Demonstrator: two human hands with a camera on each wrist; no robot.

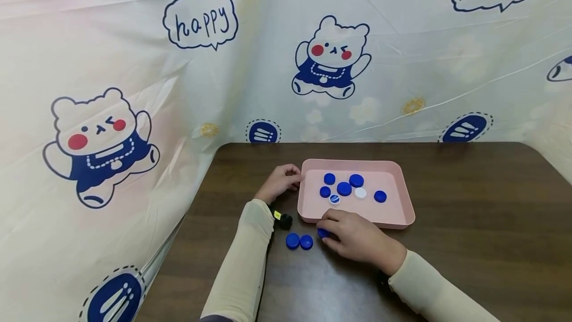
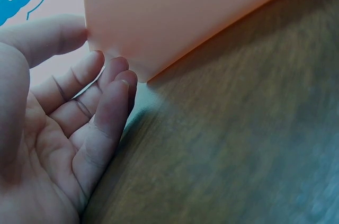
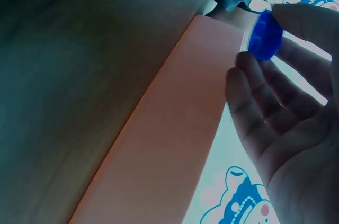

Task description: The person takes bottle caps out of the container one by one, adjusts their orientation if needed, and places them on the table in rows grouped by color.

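Observation:
My right hand point(image 1: 357, 237) pinches a blue bottle cap point(image 3: 266, 35) between thumb and fingers, in front of the pink tray's near wall. In the right wrist view the cap stands on edge, its hollow side partly showing. At the left side of the pink tray point(image 1: 355, 164), my left hand point(image 1: 280, 183) rests with loosely bent fingers; its fingertips are right at the tray's corner in the left wrist view. Two more blue caps, one larger point(image 1: 292, 241) and one smaller point(image 1: 306, 242), lie side by side on the table between the forearms.
Inside the tray lie several blue caps, among them one point(image 1: 380, 196) apart at the right, plus a white cap point(image 1: 360, 193) and a white one with a blue print point(image 1: 334, 199). The brown wooden table point(image 1: 482, 222) meets a printed curtain point(image 1: 263, 63) behind and at the left.

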